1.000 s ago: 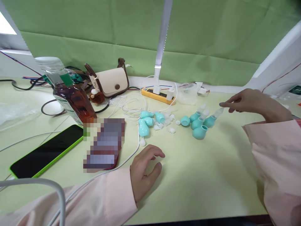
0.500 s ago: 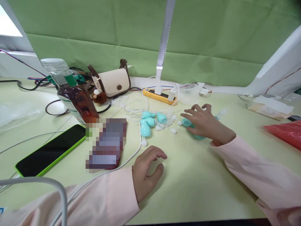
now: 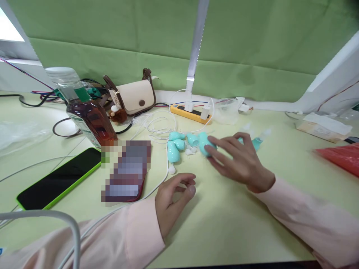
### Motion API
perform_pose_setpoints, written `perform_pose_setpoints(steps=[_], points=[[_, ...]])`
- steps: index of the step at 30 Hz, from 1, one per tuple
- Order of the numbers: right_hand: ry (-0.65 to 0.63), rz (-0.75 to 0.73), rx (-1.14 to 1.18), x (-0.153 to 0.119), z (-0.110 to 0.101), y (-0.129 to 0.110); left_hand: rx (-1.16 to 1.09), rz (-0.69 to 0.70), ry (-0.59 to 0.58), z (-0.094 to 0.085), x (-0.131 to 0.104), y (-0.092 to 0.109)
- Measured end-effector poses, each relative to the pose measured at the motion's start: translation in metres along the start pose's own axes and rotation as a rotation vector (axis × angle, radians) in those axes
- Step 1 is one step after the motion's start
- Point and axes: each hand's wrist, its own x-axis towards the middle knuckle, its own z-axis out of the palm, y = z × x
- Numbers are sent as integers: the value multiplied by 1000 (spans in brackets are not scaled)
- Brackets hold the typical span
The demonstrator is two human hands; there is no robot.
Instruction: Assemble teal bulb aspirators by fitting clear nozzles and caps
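My right hand [image 3: 238,158] grips a shiny turquoise bulb [image 3: 204,144] by its right side with the fingertips. Several similar turquoise bulbs [image 3: 174,152] lie loose on the table just left of it, with small white translucent pieces [image 3: 191,150] among them. One more white piece [image 3: 172,169] rests nearer to me. Behind my right hand, turquoise pieces with clear pointed tips [image 3: 257,142] are partly hidden by the fingers. My left hand [image 3: 175,203] rests on the table, loosely curled and empty, with a small gap between thumb and fingers.
To the left are a green-cased phone [image 3: 58,179], a second phone [image 3: 126,172] and a bottle of dark liquid [image 3: 91,119]. A handbag [image 3: 136,98], a yellow power strip [image 3: 190,114] and white cables stand behind. At right lie a tissue pack [image 3: 322,129] and a red bag [image 3: 339,158].
My right hand has moved left and now holds a bulb beside the group. The pointed-tip pieces behind it show more. My left thumb and fingers have drawn slightly closer.
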Motion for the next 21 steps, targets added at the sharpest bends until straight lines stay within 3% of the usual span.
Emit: perform_pose_setpoints(steps=[5, 9, 12, 14, 16, 18, 21], points=[[152, -310, 209, 1, -12, -36, -170, -10, 16, -2, 3, 3], [87, -431, 295, -4, -2, -40, -150, -8, 94, -1, 4, 1], [133, -407, 383, -8, 9, -33, -82, 5, 109, 0, 5, -4], [144, -268, 377, -9, 15, -25, -8, 43, 104, 0, 6, -6], [-16, -45, 300, -8, 20, -15, 54, 73, 98, -1, 6, -6], [-271, 148, 212, -6, 25, -6, 92, 63, 82, -1, 7, -6], [-579, 275, 190, -6, 29, 4, 121, 6, 53, -1, 7, -5]])
